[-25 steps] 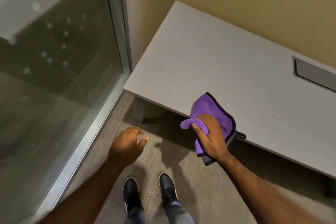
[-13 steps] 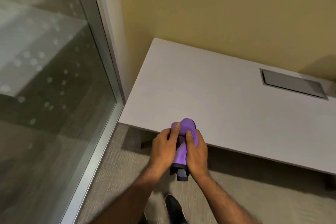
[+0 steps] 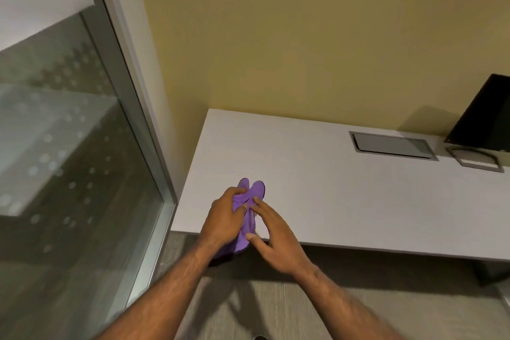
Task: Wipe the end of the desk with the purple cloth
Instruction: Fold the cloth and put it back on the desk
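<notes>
The purple cloth [image 3: 249, 196] is bunched up between both hands, over the front edge of the grey desk [image 3: 317, 196] near its left end. My left hand [image 3: 225, 218] grips the cloth from the left, fingers curled into it. My right hand [image 3: 271, 232] touches it from the right, with fingertips and thumb pinching the fabric. A fold of cloth pokes up above the fingers, and its lower part hangs below the desk edge.
A glass partition with a metal frame [image 3: 132, 119] stands left of the desk's end. A yellow wall [image 3: 303, 36] backs the desk. A cable hatch [image 3: 392, 145], a monitor [image 3: 485, 119] and its stand base [image 3: 474, 159] sit at the back right. Carpet lies below.
One second ago only my right hand held the cloth at the desk edge. My left hand came up and joined it. The view has tilted up; the hands and cloth now sit further over the desk.
</notes>
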Tool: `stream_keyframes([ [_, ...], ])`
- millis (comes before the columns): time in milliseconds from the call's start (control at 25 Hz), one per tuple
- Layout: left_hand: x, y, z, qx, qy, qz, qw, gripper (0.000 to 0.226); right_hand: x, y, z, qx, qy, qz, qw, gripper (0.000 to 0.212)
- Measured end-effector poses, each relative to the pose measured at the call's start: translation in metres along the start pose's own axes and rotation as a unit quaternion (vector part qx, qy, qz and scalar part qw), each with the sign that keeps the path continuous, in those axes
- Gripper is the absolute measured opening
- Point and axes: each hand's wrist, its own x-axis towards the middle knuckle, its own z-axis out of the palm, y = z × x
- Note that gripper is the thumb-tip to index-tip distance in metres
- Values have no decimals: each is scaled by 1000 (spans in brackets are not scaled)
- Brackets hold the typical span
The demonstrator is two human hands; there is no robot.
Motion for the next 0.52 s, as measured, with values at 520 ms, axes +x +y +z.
stream_keyframes([
  [520, 18, 85, -53, 225, -123, 270, 928, 26, 18, 9, -106, -28, 67, 88, 993, 41],
])
